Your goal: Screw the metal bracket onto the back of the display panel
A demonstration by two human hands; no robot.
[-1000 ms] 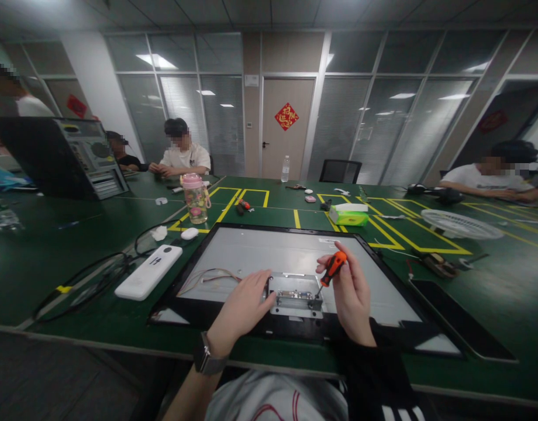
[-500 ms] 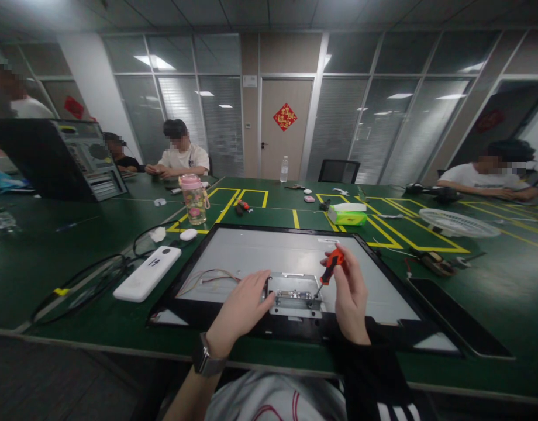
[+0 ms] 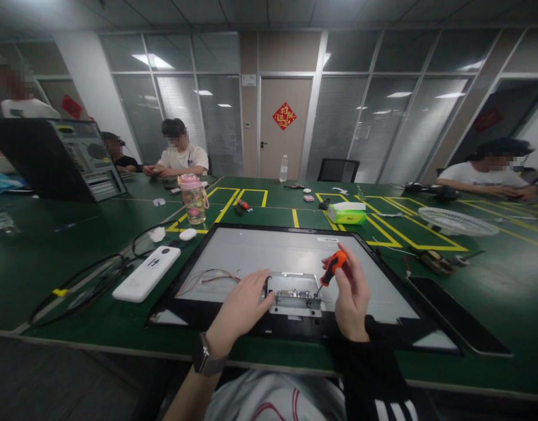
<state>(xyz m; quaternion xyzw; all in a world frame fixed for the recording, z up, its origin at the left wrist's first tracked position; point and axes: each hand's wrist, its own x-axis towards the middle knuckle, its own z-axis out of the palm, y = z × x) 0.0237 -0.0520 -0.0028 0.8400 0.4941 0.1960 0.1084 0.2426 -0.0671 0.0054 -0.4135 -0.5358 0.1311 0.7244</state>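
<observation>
A large flat display panel [image 3: 269, 245] with a black frame lies face down on the table before me. At its near middle sits a silver metal bracket [image 3: 295, 311] with ports along it. My left hand [image 3: 242, 304] rests at the bracket's left edge, fingers stretched out flat and thumb apart. My right hand [image 3: 353, 292] grips an orange and black screwdriver [image 3: 334, 266], which tilts down to the left. Its tip meets the bracket's right end; the screw there is too small to make out. Thin wires [image 3: 207, 278] lie on the panel left of my left hand.
A white power bank [image 3: 148, 273] and black cables [image 3: 82, 286] lie left. A pink-lidded bottle [image 3: 194, 199] stands behind them. On the right are a dark flat panel [image 3: 459, 316], a tape measure [image 3: 433, 261] and a tissue pack [image 3: 347, 214]. Several people sit around the table.
The screwdriver's handle has turned in my right hand, showing more orange, and the fingers have shifted slightly. My left hand stays in place.
</observation>
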